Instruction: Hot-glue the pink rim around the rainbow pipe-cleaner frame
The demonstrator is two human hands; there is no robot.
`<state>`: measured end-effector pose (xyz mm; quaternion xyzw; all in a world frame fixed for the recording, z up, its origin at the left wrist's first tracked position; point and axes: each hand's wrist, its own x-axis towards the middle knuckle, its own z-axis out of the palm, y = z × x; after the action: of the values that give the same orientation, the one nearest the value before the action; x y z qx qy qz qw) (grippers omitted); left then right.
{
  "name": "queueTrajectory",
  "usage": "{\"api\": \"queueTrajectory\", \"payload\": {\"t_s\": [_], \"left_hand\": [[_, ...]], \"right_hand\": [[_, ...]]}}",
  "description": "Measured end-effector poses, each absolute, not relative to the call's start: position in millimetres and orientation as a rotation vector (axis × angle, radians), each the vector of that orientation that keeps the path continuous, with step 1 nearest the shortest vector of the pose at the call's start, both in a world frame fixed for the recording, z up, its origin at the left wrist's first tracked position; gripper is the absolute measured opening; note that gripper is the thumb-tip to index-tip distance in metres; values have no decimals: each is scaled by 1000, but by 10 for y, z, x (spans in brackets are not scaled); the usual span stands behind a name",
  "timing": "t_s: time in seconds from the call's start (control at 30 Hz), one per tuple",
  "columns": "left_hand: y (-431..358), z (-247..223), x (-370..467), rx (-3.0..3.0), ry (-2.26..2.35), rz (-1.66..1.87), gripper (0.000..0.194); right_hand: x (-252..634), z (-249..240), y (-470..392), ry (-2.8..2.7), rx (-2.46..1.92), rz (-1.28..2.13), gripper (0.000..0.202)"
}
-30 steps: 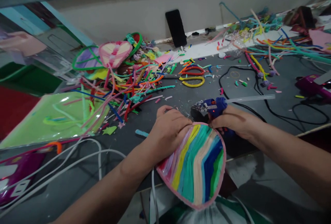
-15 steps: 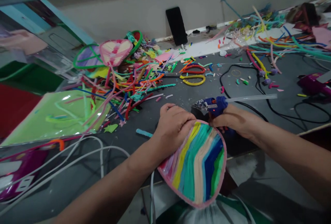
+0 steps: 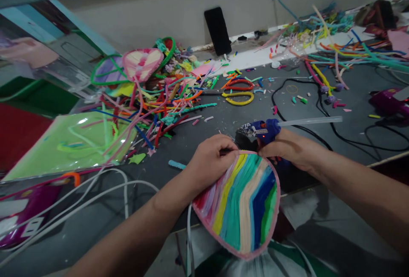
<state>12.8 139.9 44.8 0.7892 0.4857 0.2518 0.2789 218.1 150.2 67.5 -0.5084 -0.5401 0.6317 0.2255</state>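
A rounded panel of striped pipe cleaners [image 3: 246, 200] with a pink border tilts at the table's front edge, close to my body. My left hand [image 3: 215, 155] pinches its upper left border between thumb and fingers. In my right hand [image 3: 287, 147] is a blue glue gun [image 3: 266, 131], with a clear glue stick poking out of its back and a small red light on its side. The gun's nozzle points left, just above the panel's top edge. My right fingertips are close to that edge; whether they touch it I cannot tell.
Scissors [image 3: 238, 98] with red and yellow handles lie behind the panel. Pipe cleaner pieces [image 3: 166, 111] heap at left, beside heart shapes [image 3: 142, 64] and a green plastic packet [image 3: 73, 140]. A phone [image 3: 217, 30] leans on the wall. Black cable [image 3: 332, 130] and white cable [image 3: 126, 187] cross the table.
The fingers of my left hand have drawn in from lying over the panel's top edge to a pinch at its upper left border. My right hand and the glue gun have hardly moved.
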Motion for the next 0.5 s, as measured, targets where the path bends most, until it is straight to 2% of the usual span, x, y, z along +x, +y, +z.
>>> {"api": "queueTrajectory", "payload": {"t_s": [0.2,0.5], "left_hand": [[1395,508,135,1784,1376,526,16],[1432,481,120,1593,1390,509,18]], "right_hand": [[2180,676,1507,-1544,-1403,1742,13],[2158,721,1491,-1559,-1410,1736,12]]}}
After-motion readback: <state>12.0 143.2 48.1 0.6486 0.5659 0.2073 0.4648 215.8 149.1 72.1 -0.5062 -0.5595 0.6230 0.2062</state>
